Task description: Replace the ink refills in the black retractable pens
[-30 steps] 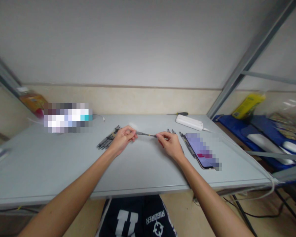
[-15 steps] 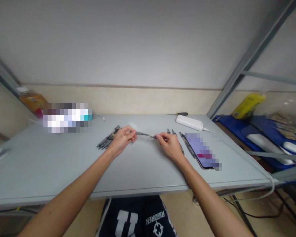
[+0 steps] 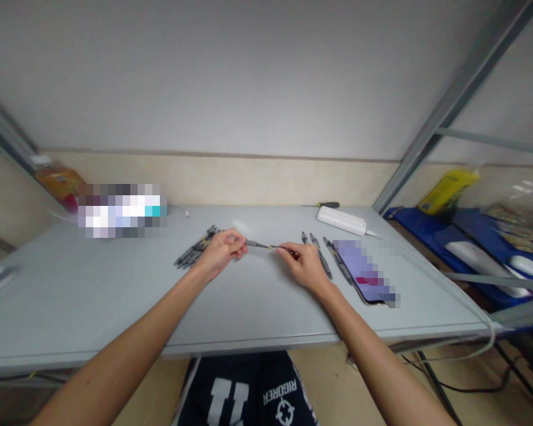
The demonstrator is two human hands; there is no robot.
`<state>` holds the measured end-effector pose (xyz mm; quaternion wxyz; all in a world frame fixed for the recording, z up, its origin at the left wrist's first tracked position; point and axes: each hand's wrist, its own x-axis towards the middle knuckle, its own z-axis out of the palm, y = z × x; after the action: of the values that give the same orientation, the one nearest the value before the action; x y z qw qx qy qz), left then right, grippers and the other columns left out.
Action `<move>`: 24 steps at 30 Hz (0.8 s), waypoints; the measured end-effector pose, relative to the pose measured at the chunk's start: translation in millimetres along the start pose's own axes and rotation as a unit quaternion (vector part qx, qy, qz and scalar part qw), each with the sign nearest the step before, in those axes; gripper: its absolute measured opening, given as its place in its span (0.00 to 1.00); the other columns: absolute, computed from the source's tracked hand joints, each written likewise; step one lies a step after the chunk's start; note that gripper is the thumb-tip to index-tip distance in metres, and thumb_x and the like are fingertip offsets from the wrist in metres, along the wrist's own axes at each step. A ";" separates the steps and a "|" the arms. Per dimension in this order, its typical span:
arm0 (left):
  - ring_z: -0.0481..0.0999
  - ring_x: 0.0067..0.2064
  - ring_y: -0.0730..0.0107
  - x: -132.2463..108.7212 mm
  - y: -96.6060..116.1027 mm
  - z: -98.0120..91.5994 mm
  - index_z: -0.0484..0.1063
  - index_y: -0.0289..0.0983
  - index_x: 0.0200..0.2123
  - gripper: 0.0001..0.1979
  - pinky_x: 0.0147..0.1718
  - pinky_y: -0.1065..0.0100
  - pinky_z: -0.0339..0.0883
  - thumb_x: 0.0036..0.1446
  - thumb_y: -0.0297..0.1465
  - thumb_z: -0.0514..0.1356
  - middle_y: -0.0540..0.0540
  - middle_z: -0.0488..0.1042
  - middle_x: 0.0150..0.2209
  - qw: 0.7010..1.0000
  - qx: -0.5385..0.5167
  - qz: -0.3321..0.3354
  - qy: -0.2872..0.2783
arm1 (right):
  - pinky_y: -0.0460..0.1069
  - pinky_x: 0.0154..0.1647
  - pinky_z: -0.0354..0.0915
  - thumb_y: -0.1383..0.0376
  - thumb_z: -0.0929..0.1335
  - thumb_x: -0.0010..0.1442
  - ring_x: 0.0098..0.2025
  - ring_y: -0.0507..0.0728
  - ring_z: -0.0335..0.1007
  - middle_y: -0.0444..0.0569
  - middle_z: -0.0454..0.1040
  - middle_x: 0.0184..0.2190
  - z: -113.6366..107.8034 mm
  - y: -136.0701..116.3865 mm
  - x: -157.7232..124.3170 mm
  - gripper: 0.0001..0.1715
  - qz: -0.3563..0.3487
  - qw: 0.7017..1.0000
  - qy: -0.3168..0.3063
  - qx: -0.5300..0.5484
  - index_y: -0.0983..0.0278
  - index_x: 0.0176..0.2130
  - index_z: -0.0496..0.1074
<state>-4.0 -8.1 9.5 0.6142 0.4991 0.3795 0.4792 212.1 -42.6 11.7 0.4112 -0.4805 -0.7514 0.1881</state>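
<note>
Between my two hands a slim grey pen (image 3: pixel 255 244) is held nearly level above the desk. My left hand (image 3: pixel 225 249) is closed on its grey barrel end. My right hand (image 3: pixel 299 260) pinches the thin dark end, close to a small pale yellowish spot; whether the two ends are joined parts I cannot tell. Beside and partly behind my left hand lies a bundle of several grey pens (image 3: pixel 194 248). Just right of my right hand, more grey pens (image 3: pixel 322 257) rest on the desk, with another pen (image 3: pixel 338 261) along the phone's left edge.
The phone (image 3: pixel 364 269), its screen blurred, lies at the right. Behind it are a white power strip (image 3: pixel 341 220) with a cable and a screwdriver (image 3: pixel 328 205). A pixelated object (image 3: pixel 122 212) and an orange bottle (image 3: pixel 60 180) stand at the back left. Metal posts flank the desk (image 3: pixel 257 307).
My right fingers have shifted slightly left along the pen and stretched out more, and the pen's right end sits a little lower. My left hand has hardly moved.
</note>
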 end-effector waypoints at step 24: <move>0.61 0.21 0.77 -2.0 -5.2 4.3 0.70 0.33 0.28 0.13 0.21 0.73 0.53 0.49 0.39 0.62 0.50 0.69 0.20 0.979 0.177 0.088 -0.038 | 0.45 0.24 0.55 0.57 0.64 0.56 0.23 0.51 0.59 0.46 0.73 0.23 0.1 0.4 2.5 0.17 0.069 0.994 -0.005 0.090 0.66 0.32 0.76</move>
<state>0.7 -11.3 5.3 0.4855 0.6494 0.3895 0.4369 211.7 -40.2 12.5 0.4349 -0.4914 -0.6985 0.2854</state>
